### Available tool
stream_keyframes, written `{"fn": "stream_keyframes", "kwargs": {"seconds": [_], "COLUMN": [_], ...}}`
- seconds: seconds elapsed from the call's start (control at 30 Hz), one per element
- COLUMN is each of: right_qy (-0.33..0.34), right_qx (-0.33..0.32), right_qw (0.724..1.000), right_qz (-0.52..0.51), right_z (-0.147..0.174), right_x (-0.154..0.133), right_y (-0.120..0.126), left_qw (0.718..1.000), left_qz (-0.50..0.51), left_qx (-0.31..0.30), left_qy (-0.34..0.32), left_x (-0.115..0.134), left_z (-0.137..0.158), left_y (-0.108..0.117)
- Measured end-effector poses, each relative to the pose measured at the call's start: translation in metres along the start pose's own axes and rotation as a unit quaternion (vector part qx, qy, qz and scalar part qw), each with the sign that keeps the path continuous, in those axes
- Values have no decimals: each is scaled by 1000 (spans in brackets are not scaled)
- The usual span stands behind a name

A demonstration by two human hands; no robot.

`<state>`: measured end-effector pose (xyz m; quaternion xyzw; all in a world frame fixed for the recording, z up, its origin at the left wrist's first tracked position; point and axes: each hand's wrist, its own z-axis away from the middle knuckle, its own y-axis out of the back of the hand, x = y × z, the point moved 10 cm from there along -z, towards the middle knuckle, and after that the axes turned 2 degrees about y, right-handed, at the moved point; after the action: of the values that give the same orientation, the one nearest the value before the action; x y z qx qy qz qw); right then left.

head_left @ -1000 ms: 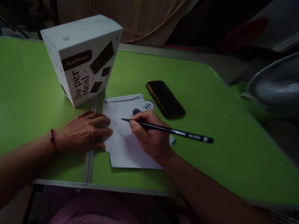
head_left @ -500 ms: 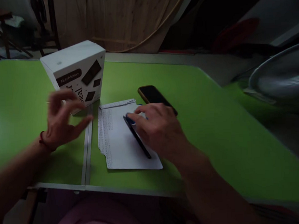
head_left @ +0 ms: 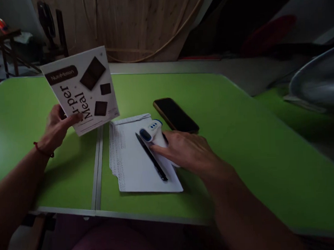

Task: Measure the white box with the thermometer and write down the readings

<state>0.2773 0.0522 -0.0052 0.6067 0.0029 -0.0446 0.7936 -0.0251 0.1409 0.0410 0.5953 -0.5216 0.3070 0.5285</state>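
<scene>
Head view: box (head_left: 82, 91) at frame left, clasped in left hand (head_left: 58, 126), thumb across printed front; front toward viewer, long axis slanting upper left to lower right. White thermometer (head_left: 156, 134) at frame centre, handle grasped in right hand (head_left: 186, 149), dark oval end facing left. Alongside, pen (head_left: 151, 158) on notepad (head_left: 132, 172), tip toward upper left.
</scene>
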Motion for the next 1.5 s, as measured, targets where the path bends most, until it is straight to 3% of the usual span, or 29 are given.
{"fn": "stream_keyframes", "kwargs": {"seconds": [0.17, 0.27, 0.37, 0.43, 0.5, 0.57, 0.63, 0.73, 0.93, 1.23, 1.5], "right_qy": [-10, -26, -45, -13, 59, 105, 131, 151, 168, 159, 161], "right_qx": [2, 18, 114, 219, 293, 292, 230, 154, 142, 133, 138], "right_qw": [1000, 998, 983, 937, 852, 776, 743, 732, 727, 748, 745], "right_qz": [-11, -45, -139, -271, -429, -550, -614, -647, -650, -630, -633], "right_z": [-1, -4, -1, 12, 30, 42, 44, 40, 29, 26, 28], "right_x": [3, 8, 18, 20, 19, 14, -1, -27, -50, -48, -49], "right_y": [1, 4, 20, 35, 44, 39, 27, 17, 25, 13, 13], "left_qw": [976, 965, 960, 959, 961, 962, 962, 962, 962, 962, 962], "left_qz": [72, 66, 62, 54, 47, 48, 46, 37, 11, 9, 7], "left_qx": [-195, -245, -267, -274, -271, -269, -270, -271, -273, -274, -273], "left_qy": [61, 62, 55, 48, 37, 26, 17, 14, 12, 4, 9], "left_x": [17, 21, 25, 26, 25, 23, 21, 18, 18, 17, 16], "left_z": [21, 32, 37, 38, 38, 39, 39, 40, 40, 37, 37], "left_y": [-50, -67, -74, -75, -74, -73, -73, -73, -72, -73, -72]}}
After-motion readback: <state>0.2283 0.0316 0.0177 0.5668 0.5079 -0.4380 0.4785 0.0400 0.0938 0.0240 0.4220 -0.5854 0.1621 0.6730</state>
